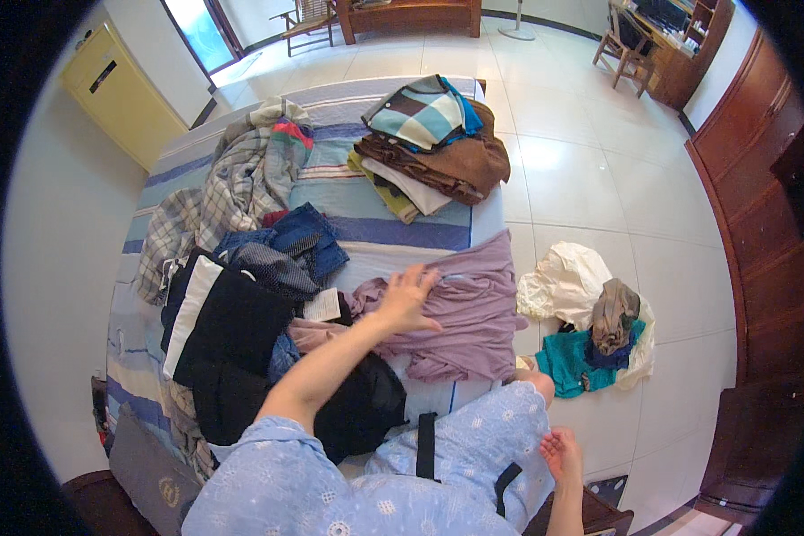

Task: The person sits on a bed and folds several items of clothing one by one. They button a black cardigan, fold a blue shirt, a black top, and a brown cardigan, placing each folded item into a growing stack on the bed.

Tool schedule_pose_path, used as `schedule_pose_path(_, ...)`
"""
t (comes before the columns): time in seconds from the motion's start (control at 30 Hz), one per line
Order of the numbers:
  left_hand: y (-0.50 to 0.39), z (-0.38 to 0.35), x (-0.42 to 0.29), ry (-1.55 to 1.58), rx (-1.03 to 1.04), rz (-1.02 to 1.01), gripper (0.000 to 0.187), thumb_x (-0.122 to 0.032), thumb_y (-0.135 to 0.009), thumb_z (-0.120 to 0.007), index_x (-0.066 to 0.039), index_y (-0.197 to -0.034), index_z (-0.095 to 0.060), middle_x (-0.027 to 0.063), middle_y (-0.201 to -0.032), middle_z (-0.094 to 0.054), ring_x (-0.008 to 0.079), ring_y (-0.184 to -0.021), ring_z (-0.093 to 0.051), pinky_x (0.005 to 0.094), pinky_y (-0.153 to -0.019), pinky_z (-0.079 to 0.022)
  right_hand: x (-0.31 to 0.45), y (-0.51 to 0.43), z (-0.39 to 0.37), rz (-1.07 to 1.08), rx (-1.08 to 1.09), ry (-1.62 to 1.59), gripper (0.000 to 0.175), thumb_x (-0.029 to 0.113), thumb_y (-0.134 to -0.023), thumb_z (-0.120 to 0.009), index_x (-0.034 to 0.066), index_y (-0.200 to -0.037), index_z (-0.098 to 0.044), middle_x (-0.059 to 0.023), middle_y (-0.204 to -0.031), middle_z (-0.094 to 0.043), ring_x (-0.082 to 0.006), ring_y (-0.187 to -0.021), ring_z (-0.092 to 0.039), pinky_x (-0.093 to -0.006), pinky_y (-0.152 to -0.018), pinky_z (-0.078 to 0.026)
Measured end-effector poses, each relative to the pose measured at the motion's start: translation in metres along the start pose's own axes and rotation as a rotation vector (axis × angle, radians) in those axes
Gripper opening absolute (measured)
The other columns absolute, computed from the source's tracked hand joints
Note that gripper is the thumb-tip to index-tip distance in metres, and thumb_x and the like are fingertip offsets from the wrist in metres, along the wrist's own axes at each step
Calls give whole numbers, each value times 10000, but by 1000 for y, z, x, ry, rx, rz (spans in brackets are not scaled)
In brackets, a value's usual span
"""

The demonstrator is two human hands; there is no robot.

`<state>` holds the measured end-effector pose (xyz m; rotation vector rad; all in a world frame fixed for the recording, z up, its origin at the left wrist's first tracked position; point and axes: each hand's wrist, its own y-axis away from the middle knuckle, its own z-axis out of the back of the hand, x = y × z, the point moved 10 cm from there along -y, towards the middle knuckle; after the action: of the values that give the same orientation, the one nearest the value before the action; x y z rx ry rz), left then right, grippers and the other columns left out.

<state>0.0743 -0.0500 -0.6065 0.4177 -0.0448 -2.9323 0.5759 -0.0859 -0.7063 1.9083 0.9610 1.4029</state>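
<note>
A crumpled mauve garment (472, 301) lies spread before me at the bed's right edge. My left hand (409, 298) is over it with fingers spread, gripping nothing; whether the fingertips touch the cloth is hard to tell. My right hand (563, 452) is beside my right knee, palm partly up and fingers loosely curled, close to the hem of my light blue patterned dress (476, 429). Nothing shows in that palm. Left of the mauve garment are a black garment with a white band (241, 328), blue denim (308, 241) and a small paper with writing (322, 306).
Folded clothes, with a checked piece (419, 114) on top, are stacked at the bed's far right corner. A plaid cloth (248, 167) lies heaped at the left. On the tiled floor (576, 187) at right are a cream bag (569, 278) and teal cloth (563, 365). Wooden cabinets (754, 254) line the right wall.
</note>
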Motion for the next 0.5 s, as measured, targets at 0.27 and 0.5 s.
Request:
schedule_pose_path(0.27, -96, -8, 6, 124, -22, 148, 1058, -577, -645, -796, -48, -1446, -352, 251, -1299, -474, 411, -1214, -473, 556, -1012, -365, 13, -11, -8, 66, -16, 174, 229, 191, -968, -531, -21, -1044, -566, -160, -894, -656, -254, -756, -661, -362, -653, -570)
schedule_pose_path(0.5, -32, -76, -16, 153, 4, 23, 424, -224, -762, -707, -79, -1129, -551, 189, -1016, -651, 377, -879, -662, 486, -725, -533, 17, -34, -10, 4, -41, 274, 229, 189, -975, -554, -34, -1003, -599, -134, -827, -665, -224, -693, -666, -324, -606, -564)
